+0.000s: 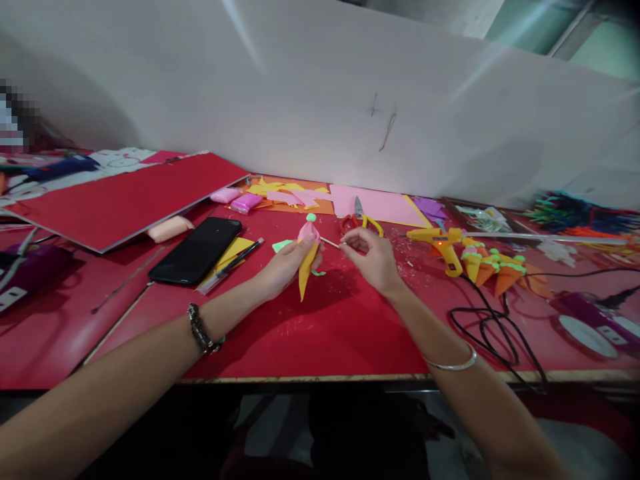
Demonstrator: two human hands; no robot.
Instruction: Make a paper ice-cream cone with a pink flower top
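Note:
Over the middle of the red table, my left hand (289,265) is closed on a small paper ice cream cone (307,270). It has a yellow pointed body, a pink top and a green ball at its tip. My right hand (371,257) pinches a thin pale stick (330,241), whose far end reaches to the pink part of the cone; whether it touches is too small to tell. A piece of light green material (281,246) shows partly behind my left hand. Just beyond my right hand lie scissors (358,212) with red and yellow handles.
A black phone (197,250) and a pen (231,265) lie on the left, near a tilted red board (135,193). On the right stands a yellow glue gun (443,245) with its black cable (493,333), beside several finished cones (495,268). Pink paper (375,203) lies by the wall.

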